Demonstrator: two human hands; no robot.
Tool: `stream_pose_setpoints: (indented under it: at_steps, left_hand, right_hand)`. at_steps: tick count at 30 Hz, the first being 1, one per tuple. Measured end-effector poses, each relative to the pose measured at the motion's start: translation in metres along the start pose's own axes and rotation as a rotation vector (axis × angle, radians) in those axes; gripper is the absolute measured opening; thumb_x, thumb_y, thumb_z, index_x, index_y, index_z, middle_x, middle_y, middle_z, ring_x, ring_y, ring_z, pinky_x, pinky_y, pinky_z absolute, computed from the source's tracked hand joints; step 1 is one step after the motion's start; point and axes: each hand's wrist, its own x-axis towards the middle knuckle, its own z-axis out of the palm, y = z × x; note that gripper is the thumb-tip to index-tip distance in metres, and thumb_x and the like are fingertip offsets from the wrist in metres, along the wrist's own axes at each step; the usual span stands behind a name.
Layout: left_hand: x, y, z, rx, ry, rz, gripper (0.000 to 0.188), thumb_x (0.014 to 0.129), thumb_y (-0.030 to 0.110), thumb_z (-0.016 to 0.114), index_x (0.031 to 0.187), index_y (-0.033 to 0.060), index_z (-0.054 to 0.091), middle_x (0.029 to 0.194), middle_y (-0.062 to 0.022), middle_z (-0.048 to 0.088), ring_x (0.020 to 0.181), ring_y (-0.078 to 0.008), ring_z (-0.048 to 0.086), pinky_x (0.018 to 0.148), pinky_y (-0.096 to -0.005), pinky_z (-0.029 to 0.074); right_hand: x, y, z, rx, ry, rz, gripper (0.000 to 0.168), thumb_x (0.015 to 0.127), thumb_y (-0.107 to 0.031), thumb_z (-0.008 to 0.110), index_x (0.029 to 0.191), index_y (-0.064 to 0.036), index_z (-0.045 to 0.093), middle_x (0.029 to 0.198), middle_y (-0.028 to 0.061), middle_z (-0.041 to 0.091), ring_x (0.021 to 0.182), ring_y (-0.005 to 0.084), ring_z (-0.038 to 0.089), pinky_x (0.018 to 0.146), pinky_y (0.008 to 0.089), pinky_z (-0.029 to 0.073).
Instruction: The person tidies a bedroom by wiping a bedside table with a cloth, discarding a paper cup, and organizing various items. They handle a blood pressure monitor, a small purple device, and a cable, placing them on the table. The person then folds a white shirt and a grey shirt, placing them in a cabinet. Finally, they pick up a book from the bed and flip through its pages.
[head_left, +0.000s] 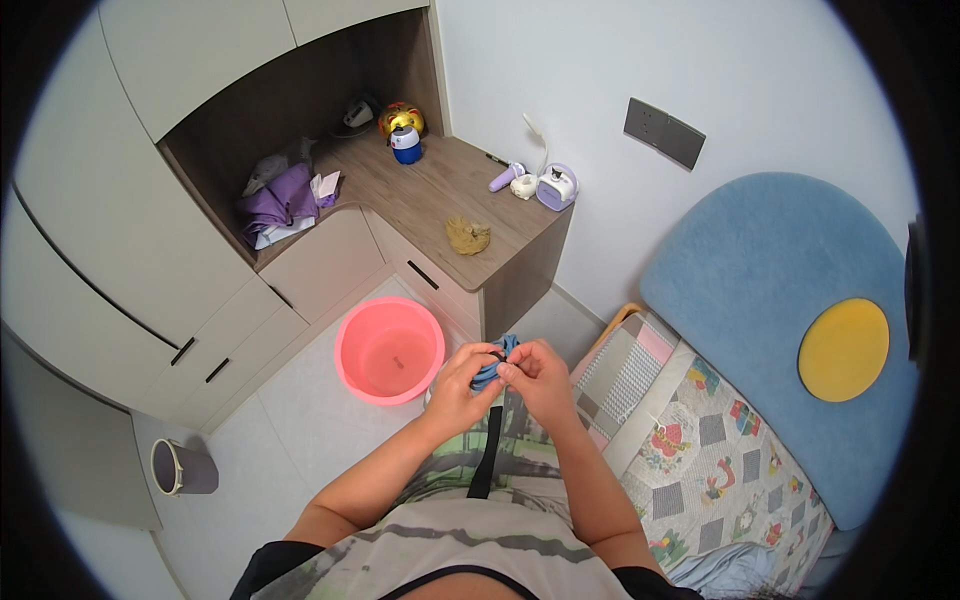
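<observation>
In front of my body, my left hand grips a coiled blue cord or cable with a dark band or tie across it. My right hand pinches the dark piece on the bundle between thumb and fingers, close against the left fingertips. Part of the blue coil shows above and between the two hands; the rest is hidden by the fingers. A black strap hangs just below the hands, over my patterned clothing.
A pink plastic basin stands on the floor left of my hands. Beyond is a wooden desk bearing a yellowish bundle. At right lies a bed with a patterned cover and blue headboard. A waste bin stands lower left.
</observation>
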Motion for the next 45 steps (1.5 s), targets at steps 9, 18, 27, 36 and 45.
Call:
stream_pose_setpoints:
  at_steps: [9,18,27,36,45]
  left_hand:
    - [0.000,-0.007,-0.005,-0.054,0.002,-0.091,0.018,0.078,0.003,0.067,0.090,0.0001,0.055,0.097,-0.0102,0.062,0.084,-0.0172,0.059,0.072,-0.0287,0.047]
    - [0.001,0.006,0.001,-0.205,0.058,-0.247,0.026,0.079,0.002,0.066,0.101,0.0003,0.053,0.088,-0.0064,0.058,0.079,-0.0120,0.055,0.070,-0.0270,0.046]
    - [0.007,0.000,-0.003,-0.374,-0.094,-0.511,0.015,0.078,0.000,0.064,0.093,0.0005,0.060,0.087,-0.0038,0.057,0.080,-0.0072,0.052,0.069,-0.0242,0.043]
    - [0.009,-0.006,0.002,-0.037,-0.062,-0.287,0.016,0.073,0.003,0.069,0.084,0.0025,0.057,0.079,-0.0076,0.047,0.072,-0.0216,0.050,0.063,-0.0311,0.041]
    - [0.006,-0.006,0.007,-0.018,-0.080,-0.235,0.020,0.070,-0.001,0.070,0.082,0.0014,0.055,0.079,-0.0058,0.049,0.074,-0.0178,0.051,0.063,-0.0287,0.041]
  right_hand:
    - [-0.001,-0.008,-0.002,0.131,-0.095,0.030,0.021,0.083,-0.001,0.064,0.102,0.001,0.055,0.083,0.0033,0.058,0.079,0.0084,0.058,0.070,0.0239,0.051]
    - [-0.002,-0.003,-0.001,0.147,-0.040,0.102,0.017,0.080,0.005,0.059,0.093,-0.001,0.049,0.092,0.0040,0.055,0.080,0.0083,0.056,0.068,0.0242,0.051]
    - [-0.006,0.013,0.011,0.280,-0.029,-0.128,0.019,0.081,0.010,0.055,0.092,-0.002,0.044,0.093,0.0035,0.050,0.079,0.0094,0.056,0.067,0.0265,0.055]
    - [-0.004,0.010,0.004,0.404,-0.061,0.087,0.017,0.083,0.003,0.059,0.092,-0.003,0.045,0.093,0.0040,0.052,0.081,0.0107,0.056,0.065,0.0266,0.056]
    - [-0.002,0.013,-0.003,0.316,-0.114,0.139,0.016,0.082,0.003,0.058,0.090,-0.003,0.046,0.083,0.0042,0.053,0.071,0.0112,0.057,0.061,0.0255,0.054]
